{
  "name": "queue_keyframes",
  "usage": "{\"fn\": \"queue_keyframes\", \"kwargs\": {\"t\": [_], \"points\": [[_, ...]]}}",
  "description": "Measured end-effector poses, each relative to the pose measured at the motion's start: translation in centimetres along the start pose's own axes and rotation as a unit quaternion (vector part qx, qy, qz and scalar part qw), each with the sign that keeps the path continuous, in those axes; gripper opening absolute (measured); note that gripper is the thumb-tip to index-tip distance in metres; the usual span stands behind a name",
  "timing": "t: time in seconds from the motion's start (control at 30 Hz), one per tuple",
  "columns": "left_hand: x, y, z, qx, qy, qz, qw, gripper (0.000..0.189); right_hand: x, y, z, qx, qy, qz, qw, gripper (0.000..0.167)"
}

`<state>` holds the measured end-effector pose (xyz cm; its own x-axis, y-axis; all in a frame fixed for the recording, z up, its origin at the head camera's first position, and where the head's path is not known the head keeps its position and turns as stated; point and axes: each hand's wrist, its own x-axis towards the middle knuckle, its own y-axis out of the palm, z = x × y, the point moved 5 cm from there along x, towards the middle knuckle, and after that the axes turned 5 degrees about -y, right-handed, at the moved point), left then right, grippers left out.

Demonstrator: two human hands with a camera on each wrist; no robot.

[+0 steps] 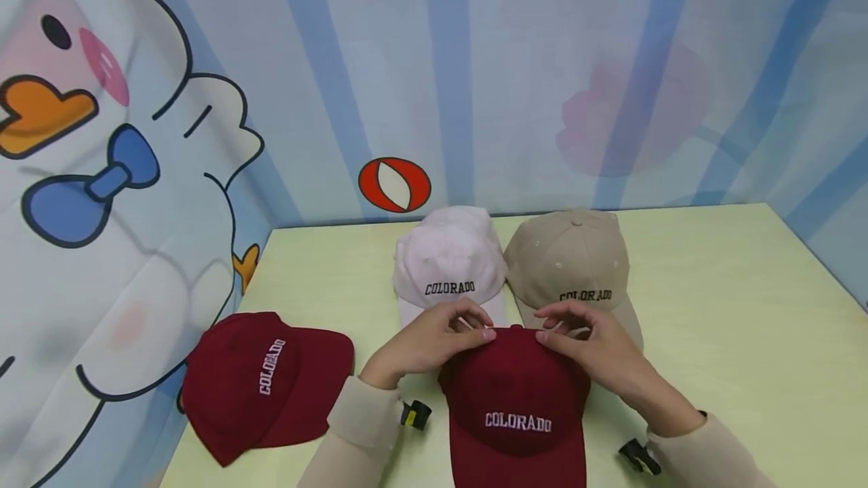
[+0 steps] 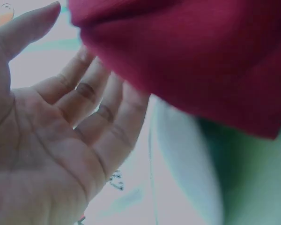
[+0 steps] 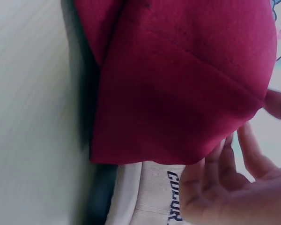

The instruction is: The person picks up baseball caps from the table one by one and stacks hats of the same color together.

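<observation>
A dark red cap (image 1: 515,390) with white COLORADO lettering lies at the front middle, its brim toward me. My left hand (image 1: 437,341) is at the left of its crown top. In the left wrist view the fingers (image 2: 110,101) reach behind the red cloth, and the thumb stands a little apart from it. Across from it, my right hand (image 1: 600,345) touches the crown's right side. The right wrist view shows its thumb tip against the crown and its loosely bent fingers (image 3: 227,164) along the cloth's edge. Neither hand curls firmly round the cap.
A second red cap (image 1: 251,390) lies to the left, brim pointing right. Behind the hands sit a pale pink cap (image 1: 447,254) and a beige cap (image 1: 570,254), side by side. The pale yellow table (image 1: 732,307) meets a printed backdrop (image 1: 515,81).
</observation>
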<state>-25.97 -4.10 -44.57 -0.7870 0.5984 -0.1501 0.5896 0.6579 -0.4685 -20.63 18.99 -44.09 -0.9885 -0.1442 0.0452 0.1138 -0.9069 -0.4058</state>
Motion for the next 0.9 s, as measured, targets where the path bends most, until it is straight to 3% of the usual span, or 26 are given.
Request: {"fn": "queue_keyframes", "kwargs": {"t": [0.2,0.33,0.43,0.6,0.73,0.9], "points": [[-1.5,-2.1,-1.0,0.008,0.0,-0.051,0.9987,0.023,-1.2,-0.4,1.7,-0.008,-0.052,-0.08,0.9954,0.021],[-3.2,-3.7,-0.8,0.023,-0.021,-0.103,0.9942,0.023,-1.9,0.7,3.7,0.004,-0.091,-0.095,0.9913,0.014],[-4.8,-4.9,-0.1,0.035,-0.056,-0.153,0.986,0.023,-2.3,2.5,5.3,0.045,-0.112,-0.056,0.9911,0.013],[-7.5,-7.0,1.0,0.063,-0.112,-0.232,0.9643,0.03,-2.6,6.8,7.5,0.143,-0.082,0.078,0.9833,0.026],[-10.0,-8.8,1.8,0.1,-0.151,-0.284,0.9415,0.039,-2.9,10.8,8.4,0.227,-0.014,0.157,0.9611,0.042],[-13.5,-11.1,2.9,0.14,-0.196,-0.332,0.9119,0.051,-3.2,15.1,8.4,0.316,0.06,0.171,0.9314,0.058]]}}
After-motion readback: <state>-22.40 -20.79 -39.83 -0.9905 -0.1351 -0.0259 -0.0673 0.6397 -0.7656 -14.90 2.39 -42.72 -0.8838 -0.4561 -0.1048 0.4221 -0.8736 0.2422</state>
